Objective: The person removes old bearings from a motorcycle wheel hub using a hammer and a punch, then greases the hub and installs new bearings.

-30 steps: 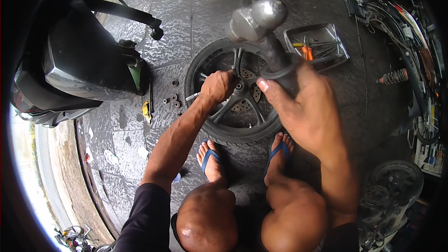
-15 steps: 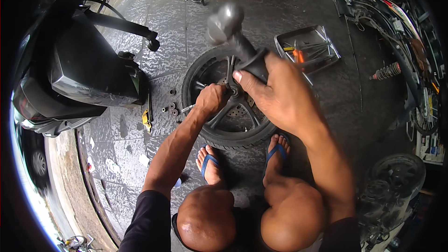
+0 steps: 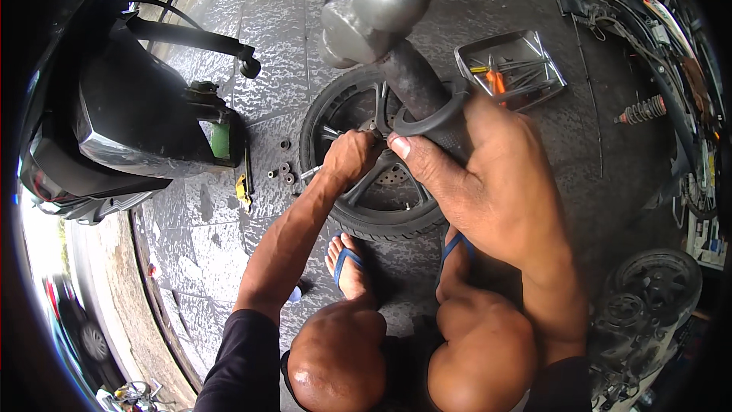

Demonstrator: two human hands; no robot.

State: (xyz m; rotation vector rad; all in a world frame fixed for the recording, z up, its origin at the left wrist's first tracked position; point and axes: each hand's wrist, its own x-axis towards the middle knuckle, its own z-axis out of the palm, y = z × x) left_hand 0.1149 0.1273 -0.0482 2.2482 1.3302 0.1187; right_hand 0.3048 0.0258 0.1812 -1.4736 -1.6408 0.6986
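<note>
My right hand (image 3: pixel 496 175) is closed round the black rubber grip of a heavy ball-headed metal hammer (image 3: pixel 381 8), raised above a motorcycle wheel (image 3: pixel 358 215) lying flat on the floor. The wheel has dark spokes, a tyre and a perforated disc (image 3: pixel 393 178). At the hub, my left hand (image 3: pixel 353 154) is closed on something small, mostly hidden by the fingers. Several small bushings or bearings (image 3: pixel 288 178) lie left of the tyre, near a yellow-headed tool (image 3: pixel 242 188). Behind the hammer grip, a metal tray (image 3: pixel 545 57) holds an orange-handled tool and several rods.
Dark motorbike bodywork (image 3: pixel 122 107) stands at the left, above a kerb and street with a passing car (image 3: pixel 91 339). Piled parts (image 3: pixel 640 15) line the right, with a shock absorber (image 3: pixel 640 111) and a greasy round part (image 3: pixel 654 290) below. My sandalled foot (image 3: pixel 347 263) is just below the tyre.
The hammer dipped leftward half a second ago and has since risen nearer the camera, still left of where it began. My left hand stays at the hub. A car has moved in the street.
</note>
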